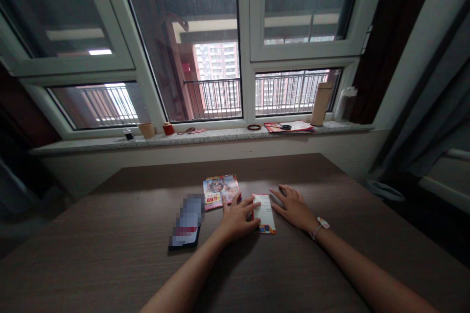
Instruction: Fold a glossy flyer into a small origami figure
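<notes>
A white printed card (265, 211) with a red left edge and a colourful lower edge lies flat on the brown table (125, 274). My left hand (237, 217) rests over its left side, fingers spread, with fingertips on the card. Just right of the card, my right hand (293, 208) lies on the table with its fingers apart, close to the card's right edge; a bracelet is on that wrist. Behind my left hand is a colourful leaflet (216, 187) printed "89.9". A phone (187, 222), its screen blurred, lies to the left of my left forearm.
On the stone windowsill (220, 138) stand a paper cup (147, 130), a red jar (168, 128), a tan bottle (321, 103) and a white bottle (345, 104). Papers (299, 127) and a dark ring (254, 127) lie there too. Windows rise behind the sill.
</notes>
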The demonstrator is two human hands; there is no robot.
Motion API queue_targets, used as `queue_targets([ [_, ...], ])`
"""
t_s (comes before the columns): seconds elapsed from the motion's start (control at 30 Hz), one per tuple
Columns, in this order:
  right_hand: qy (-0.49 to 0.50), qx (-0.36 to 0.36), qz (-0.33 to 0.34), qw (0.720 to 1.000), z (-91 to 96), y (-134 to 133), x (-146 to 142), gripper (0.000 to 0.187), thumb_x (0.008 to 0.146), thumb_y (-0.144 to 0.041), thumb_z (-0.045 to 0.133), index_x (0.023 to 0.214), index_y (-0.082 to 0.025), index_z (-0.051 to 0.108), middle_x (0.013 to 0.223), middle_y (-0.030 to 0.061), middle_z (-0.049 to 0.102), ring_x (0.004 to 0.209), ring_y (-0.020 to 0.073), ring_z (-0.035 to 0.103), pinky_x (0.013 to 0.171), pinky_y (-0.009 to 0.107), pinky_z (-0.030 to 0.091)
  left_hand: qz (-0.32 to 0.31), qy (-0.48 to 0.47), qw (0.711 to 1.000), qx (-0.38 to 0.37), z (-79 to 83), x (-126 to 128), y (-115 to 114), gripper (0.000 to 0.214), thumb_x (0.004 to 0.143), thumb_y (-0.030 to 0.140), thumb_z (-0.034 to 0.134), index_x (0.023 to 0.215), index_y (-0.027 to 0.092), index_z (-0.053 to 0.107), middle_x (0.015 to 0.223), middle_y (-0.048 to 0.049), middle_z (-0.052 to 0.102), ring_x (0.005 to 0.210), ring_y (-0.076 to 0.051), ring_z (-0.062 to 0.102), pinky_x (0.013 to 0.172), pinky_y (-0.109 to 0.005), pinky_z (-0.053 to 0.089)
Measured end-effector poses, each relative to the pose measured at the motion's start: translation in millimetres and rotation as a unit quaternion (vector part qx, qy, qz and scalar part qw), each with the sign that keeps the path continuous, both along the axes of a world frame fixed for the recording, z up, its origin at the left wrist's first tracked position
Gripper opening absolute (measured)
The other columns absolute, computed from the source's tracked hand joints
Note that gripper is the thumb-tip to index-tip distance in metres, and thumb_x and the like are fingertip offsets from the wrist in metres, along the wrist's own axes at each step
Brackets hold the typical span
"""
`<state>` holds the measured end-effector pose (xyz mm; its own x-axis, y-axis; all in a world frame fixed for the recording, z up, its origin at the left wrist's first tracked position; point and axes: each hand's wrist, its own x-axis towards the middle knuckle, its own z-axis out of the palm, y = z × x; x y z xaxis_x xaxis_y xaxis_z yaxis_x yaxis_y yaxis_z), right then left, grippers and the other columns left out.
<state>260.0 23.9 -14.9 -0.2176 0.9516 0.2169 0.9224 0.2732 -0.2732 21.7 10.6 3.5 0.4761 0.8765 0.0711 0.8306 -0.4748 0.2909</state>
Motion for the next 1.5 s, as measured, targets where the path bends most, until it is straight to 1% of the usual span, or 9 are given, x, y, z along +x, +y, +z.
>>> queue_targets([
  [0.13,0.029,0.002,0.085,0.996,4.3,-4,3,0.047,0.091,-0.041,0.044,0.138,-0.04,0.04,0.149,0.0036,0.035,0.138,0.0276,0.027,0.111,0.058,0.018,0.0,-0.002,1.0,-0.003,0.0,-2,0,0.058,0.081,0.05,0.054,0.137,0.048,0.038,0.149,0.0082,0.037,0.14,-0.038,0.016,0.1,-0.077,-0.008],
  [0.27,0.028,-0.009,0.175,0.984,6.4,-6,3,0.04,0.094,-0.027,0.037,0.13,-0.041,0.049,0.142,-0.0023,0.047,0.137,0.023,0.03,0.112,0.059,0.009,-0.002,-0.001,1.0,-0.003,1.1,-1,0,0.061,0.08,0.045,0.055,0.138,0.046,0.037,0.15,0.0073,0.035,0.14,-0.037,0.015,0.101,-0.076,-0.008],
  [0.43,0.036,0.003,0.152,0.988,8.6,-8,2,0.034,0.092,-0.028,0.043,0.122,-0.036,0.058,0.132,0.0005,0.055,0.133,0.0255,0.032,0.112,0.059,0.012,0.023,-0.001,1.0,0.012,0.9,1,-1,0.049,0.081,0.043,0.054,0.13,0.046,0.048,0.152,0.0075,0.031,0.141,-0.036,0.015,0.103,-0.074,-0.006],
  [0.57,0.032,0.036,0.129,0.99,10.0,-9,2,0.033,0.09,-0.031,0.049,0.12,-0.034,0.061,0.117,0.0061,0.058,0.124,0.0263,0.04,0.111,0.056,0.017,0.04,-0.02,0.999,0.03,-0.9,2,-1,0.041,0.084,0.054,0.051,0.123,0.044,0.055,0.149,0.0062,0.038,0.14,-0.036,0.017,0.103,-0.074,-0.005],
  [0.67,0.031,0.047,0.121,0.991,8.6,-8,3,0.032,0.088,-0.033,0.053,0.118,-0.032,0.064,0.108,0.0074,0.057,0.117,0.0254,0.045,0.112,0.055,0.017,0.039,-0.027,0.998,0.032,-2.6,1,-1,0.044,0.082,0.061,0.052,0.122,0.042,0.057,0.146,0.0046,0.041,0.139,-0.036,0.018,0.104,-0.073,-0.005],
  [0.9,0.047,0.052,0.127,0.989,5.8,-7,6,0.024,0.086,-0.034,0.058,0.107,-0.03,0.069,0.109,0.0063,0.058,0.118,0.024,0.047,0.113,0.054,0.016,0.029,-0.033,0.998,0.043,-6.8,0,0,0.041,0.083,0.056,0.056,0.121,0.043,0.056,0.14,0.0048,0.049,0.136,-0.035,0.023,0.103,-0.074,-0.006],
  [1.1,0.078,0.055,0.164,0.982,2.2,-4,7,0.018,0.088,-0.03,0.055,0.1,-0.027,0.068,0.123,0.0051,0.061,0.125,0.0238,0.046,0.112,0.057,0.018,0.051,-0.033,0.997,0.052,-5.1,2,-1,0.034,0.085,0.048,0.057,0.118,0.039,0.06,0.136,0.002,0.052,0.132,-0.033,0.029,0.105,-0.072,-0.004],
  [1.23,0.07,0.039,0.185,0.979,2.4,-4,8,0.021,0.089,-0.029,0.053,0.104,-0.026,0.067,0.12,0.0055,0.064,0.123,0.0229,0.05,0.111,0.058,0.02,0.055,-0.034,0.996,0.058,-5.6,2,0,0.031,0.085,0.046,0.058,0.116,0.04,0.061,0.133,0.0031,0.054,0.13,-0.032,0.032,0.105,-0.072,-0.001],
  [1.5,0.014,0.073,0.244,0.967,19.6,-13,4,0.018,0.087,-0.027,0.055,0.098,-0.025,0.069,0.108,0.0044,0.068,0.117,0.0215,0.054,0.113,0.054,0.019,0.047,-0.05,0.995,0.066,-6.8,2,1,0.028,0.085,0.044,0.059,0.113,0.039,0.062,0.13,0.0027,0.056,0.129,-0.031,0.033,0.105,-0.072,-0.001],
])
